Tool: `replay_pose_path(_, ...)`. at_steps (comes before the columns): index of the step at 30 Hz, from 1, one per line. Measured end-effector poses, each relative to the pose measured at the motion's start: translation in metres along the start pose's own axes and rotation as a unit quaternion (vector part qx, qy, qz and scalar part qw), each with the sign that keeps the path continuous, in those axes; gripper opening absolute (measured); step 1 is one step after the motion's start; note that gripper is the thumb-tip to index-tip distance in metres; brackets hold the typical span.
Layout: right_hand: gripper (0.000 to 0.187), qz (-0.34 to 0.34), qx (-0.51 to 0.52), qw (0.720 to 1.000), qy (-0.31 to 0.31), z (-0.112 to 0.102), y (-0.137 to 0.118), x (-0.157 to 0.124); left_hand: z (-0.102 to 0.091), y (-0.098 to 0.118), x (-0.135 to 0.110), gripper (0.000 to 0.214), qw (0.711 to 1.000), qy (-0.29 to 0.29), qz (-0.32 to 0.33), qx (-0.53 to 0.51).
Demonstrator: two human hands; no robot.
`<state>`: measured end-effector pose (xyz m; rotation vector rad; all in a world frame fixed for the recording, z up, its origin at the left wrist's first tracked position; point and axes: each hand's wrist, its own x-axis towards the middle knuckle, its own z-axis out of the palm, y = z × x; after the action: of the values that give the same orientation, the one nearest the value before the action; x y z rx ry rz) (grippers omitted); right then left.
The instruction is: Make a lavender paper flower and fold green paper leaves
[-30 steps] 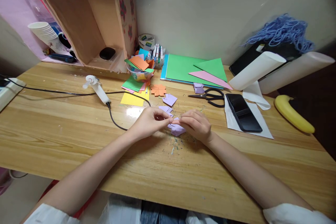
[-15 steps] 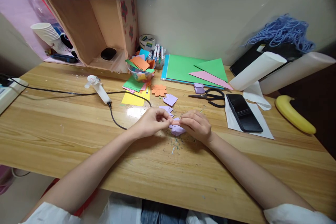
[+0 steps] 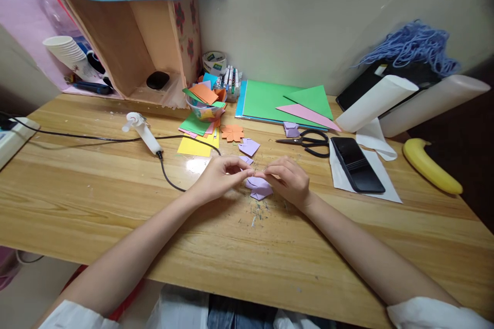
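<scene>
The person wears creased white sleeves (image 3: 79, 314) ending near the elbows, bare forearms (image 3: 142, 249) and blue denim (image 3: 231, 312) below.

Phone (image 3: 357, 164) near banana (image 3: 430, 167); blue tangle (image 3: 411, 45), probably yarn.

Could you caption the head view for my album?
Left hand and right hand close together at folded lilac paper, scissors and smartphone nearby.
</scene>
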<state>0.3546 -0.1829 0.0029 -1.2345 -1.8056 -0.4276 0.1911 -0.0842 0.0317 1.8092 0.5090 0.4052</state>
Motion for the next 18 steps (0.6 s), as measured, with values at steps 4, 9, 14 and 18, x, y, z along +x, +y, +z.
replay_pose_path(4, 0.012, 0.008, 0.000, 1.000, -0.002, 0.0005, 0.0016, 0.0000, 0.0015, 0.0010, -0.0028, 0.020, 0.996, 0.023, 0.057, 0.057)
replay_pose_path(9, 0.011, 0.004, -0.007, 1.000, -0.016, 0.0018, 0.0005, -0.0011, 0.0049, -0.0016, -0.0069, 0.011, 0.981, 0.041, 0.137, 0.133)
replay_pose_path(14, 0.010, 0.009, -0.006, 1.000, -0.022, 0.0028, -0.0001, -0.0019, 0.0049, -0.0019, -0.0062, 0.007, 0.977, 0.051, 0.140, 0.154)
replay_pose_path(18, 0.013, 0.010, -0.007, 1.000, -0.016, 0.0019, -0.0004, -0.0016, -0.0006, -0.0012, -0.0016, 0.007, 0.980, 0.104, 0.106, 0.129)
